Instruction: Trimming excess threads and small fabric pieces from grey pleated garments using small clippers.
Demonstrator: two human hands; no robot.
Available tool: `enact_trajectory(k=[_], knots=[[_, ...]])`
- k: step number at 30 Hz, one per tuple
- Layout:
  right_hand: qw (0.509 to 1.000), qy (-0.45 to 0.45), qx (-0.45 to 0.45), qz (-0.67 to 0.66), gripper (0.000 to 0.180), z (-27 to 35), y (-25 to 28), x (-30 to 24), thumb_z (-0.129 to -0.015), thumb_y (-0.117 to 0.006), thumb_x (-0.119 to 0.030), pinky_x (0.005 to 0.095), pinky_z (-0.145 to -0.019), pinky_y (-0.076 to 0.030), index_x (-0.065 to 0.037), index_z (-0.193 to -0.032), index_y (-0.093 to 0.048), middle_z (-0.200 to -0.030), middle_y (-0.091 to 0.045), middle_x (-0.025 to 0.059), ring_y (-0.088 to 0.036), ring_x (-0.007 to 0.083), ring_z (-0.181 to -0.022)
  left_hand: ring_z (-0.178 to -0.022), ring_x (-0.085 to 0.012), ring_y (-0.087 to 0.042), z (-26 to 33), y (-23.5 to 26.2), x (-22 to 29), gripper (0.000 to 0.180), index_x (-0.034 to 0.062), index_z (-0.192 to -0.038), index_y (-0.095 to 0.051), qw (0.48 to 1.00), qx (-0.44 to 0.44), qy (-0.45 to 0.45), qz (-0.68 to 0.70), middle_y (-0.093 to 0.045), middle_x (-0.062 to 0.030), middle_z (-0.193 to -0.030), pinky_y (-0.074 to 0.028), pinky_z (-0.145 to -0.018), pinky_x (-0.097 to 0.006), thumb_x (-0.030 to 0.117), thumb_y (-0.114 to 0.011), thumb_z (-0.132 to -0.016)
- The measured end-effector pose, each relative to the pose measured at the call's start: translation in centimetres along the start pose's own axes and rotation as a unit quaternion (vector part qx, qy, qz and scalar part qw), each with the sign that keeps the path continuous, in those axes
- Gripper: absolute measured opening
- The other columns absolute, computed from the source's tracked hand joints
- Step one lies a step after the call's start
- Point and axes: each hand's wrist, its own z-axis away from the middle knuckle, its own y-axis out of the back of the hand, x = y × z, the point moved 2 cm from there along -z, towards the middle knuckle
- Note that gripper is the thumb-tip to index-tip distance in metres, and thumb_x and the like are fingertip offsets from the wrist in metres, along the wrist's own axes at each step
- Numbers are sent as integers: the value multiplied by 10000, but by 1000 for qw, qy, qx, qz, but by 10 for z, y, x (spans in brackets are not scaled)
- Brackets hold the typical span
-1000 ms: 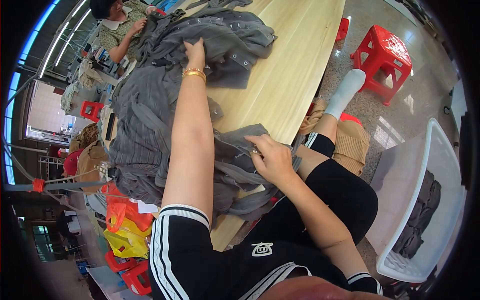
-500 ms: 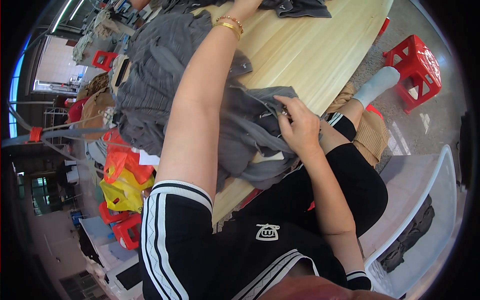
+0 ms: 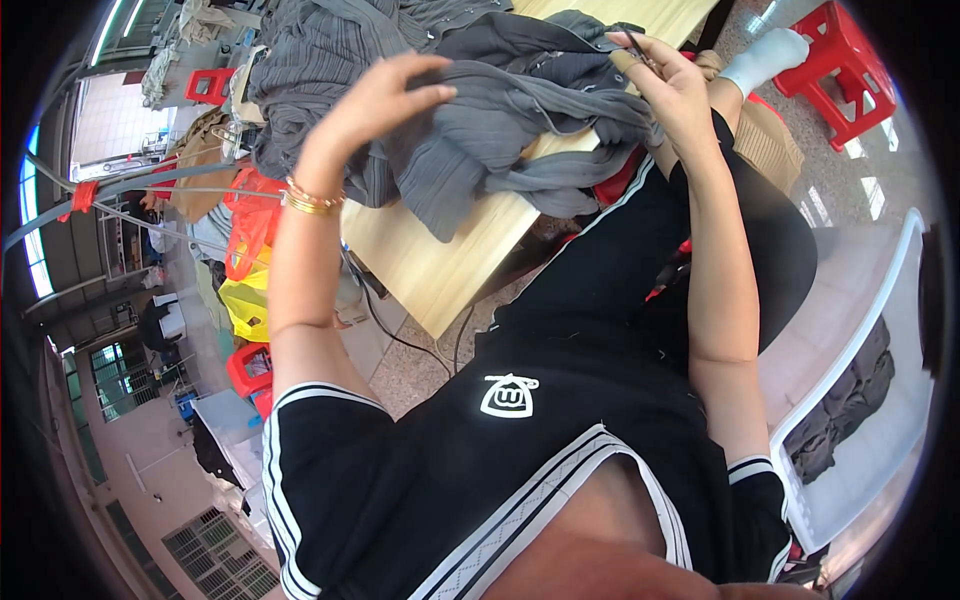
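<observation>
A heap of ribbed grey garments covers much of the wooden tabletop. Over the heap's near part, my left hand is open, thumb and fingers apart, with grey cloth just beyond the fingertips. Whether those fingertips touch the cloth is hard to tell. At the heap's right end, my right hand is closed around a thin dark pointed tool, partly hidden by the fingers. A tan band wraps one of that hand's digits. A grey garment with an open edge spreads between both hands, one panel hanging near the table's front edge.
To the right are a red plastic stool and a white tub holding dark grey cloth. Red and yellow plastic bags sit left of the table. A black cable runs below the tabletop's corner.
My left hand has drawn back from the table's far side to the near part of the heap. The right hand appears higher in view, and grey cloth has been pulled nearer.
</observation>
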Motion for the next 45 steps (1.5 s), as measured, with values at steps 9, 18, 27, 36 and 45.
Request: enact_trajectory(k=[9, 18, 27, 36, 45], knots=[[966, -15, -36, 257, 468, 64, -1, 9, -888, -774, -129, 227, -539, -310, -26, -1316, -614, -661, -394, -85, -383, 24, -602, -1133, -259, -638, -13, -25, 19, 341, -2, -1135, -687, 977, 184, -50, 93, -697, -140, -1164, -482, -980, -357, 286, -694, -951], [988, -83, -94, -92, 147, 79, -2, -10, -933, -713, -88, 185, -527, -346, -10, -1049, -668, -750, -564, -74, -482, 0, -618, -1315, -309, -546, -31, -54, 66, 358, 50, -1270, -667, 965, 180, -183, -44, -605, -156, -1383, -423, -1089, -372, 234, -675, -963], [917, 76, -159, -357, 167, 32, 4, -108, -925, -725, -142, 206, -499, -309, -5, -1015, -692, -716, -575, -56, -430, 23, -540, -1064, -267, -641, 23, -77, 97, 368, 57, -1155, -640, 902, 358, -240, 6, -675, -89, -1152, -453, -933, -388, 150, -792, -834], [975, -126, -183, -10, 253, 58, 5, -91, -933, -714, -257, 189, -606, -430, -6, -957, -729, -786, -651, -47, -563, 7, -703, -977, -200, -618, -31, -37, 60, 300, 30, -1179, -641, 884, 373, -159, 231, -686, -89, -1076, -486, -878, -350, 89, -596, -889], [952, 12, 102, 288, 679, 7, 3, 8, -826, -820, -235, 263, -544, -417, -12, -1407, -549, -663, -551, 3, -524, 72, -613, -929, -311, -677, -93, -49, 41, 139, 22, -1010, -726, 942, 273, -163, -102, -707, -118, -951, -522, -845, -376, 84, -689, -891]])
